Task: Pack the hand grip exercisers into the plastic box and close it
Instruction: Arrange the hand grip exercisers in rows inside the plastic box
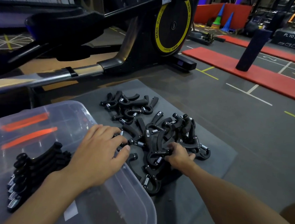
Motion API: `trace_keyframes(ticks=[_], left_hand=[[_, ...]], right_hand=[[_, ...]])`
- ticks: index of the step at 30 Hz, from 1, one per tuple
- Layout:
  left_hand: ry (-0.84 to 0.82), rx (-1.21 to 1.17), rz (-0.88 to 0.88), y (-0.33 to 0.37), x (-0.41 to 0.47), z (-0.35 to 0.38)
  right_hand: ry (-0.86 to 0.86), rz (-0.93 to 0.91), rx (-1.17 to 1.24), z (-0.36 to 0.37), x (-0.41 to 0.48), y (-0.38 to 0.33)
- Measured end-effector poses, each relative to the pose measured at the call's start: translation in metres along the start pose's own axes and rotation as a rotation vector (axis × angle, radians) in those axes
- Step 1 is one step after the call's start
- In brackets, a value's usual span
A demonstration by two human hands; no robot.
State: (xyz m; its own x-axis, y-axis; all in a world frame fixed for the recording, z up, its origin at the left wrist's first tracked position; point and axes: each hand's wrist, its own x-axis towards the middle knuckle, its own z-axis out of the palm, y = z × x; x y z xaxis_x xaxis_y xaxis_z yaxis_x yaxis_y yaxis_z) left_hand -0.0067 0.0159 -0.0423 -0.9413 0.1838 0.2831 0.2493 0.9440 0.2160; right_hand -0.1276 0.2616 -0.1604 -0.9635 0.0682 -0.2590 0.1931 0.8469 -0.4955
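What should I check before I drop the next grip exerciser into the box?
1. Right hand has a hold: ok, its fingers curl round one exerciser in the near pile.
2. Left hand has a hold: cannot tell, its fingers lie on the pile's edge and hide any grip.
3. Room in the plastic box: ok, the packed row sits at its left side only.
4. Everything packed: not ok, the near pile and a far pile lie on the mat.
5. Lid within reach: cannot tell, none clearly in view.
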Motion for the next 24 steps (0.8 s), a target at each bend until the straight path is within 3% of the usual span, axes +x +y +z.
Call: trace_keyframes(ticks=[5, 12, 17, 24], left_hand=[[-0.008, -0.01, -0.005, -0.001, 0.001, 0.002], [-0.011, -0.057, -0.013, -0.002, 0.002, 0.003], [-0.021, -0.155, -0.014, -0.001, 0.0, -0.002], [0.132, -0.338, -0.087, -0.001, 0.004, -0.03]], right_hand=[[0.081, -0.137, -0.033, -0.002, 0.001, -0.002], [0.071, -0.329, 0.14, -0.009, -0.009, -0.013], [0.203, -0.388, 0.195, -0.029, -0.023, -0.042], [0.278, -0.504, 0.388, -0.073, -0.061, -0.106]])
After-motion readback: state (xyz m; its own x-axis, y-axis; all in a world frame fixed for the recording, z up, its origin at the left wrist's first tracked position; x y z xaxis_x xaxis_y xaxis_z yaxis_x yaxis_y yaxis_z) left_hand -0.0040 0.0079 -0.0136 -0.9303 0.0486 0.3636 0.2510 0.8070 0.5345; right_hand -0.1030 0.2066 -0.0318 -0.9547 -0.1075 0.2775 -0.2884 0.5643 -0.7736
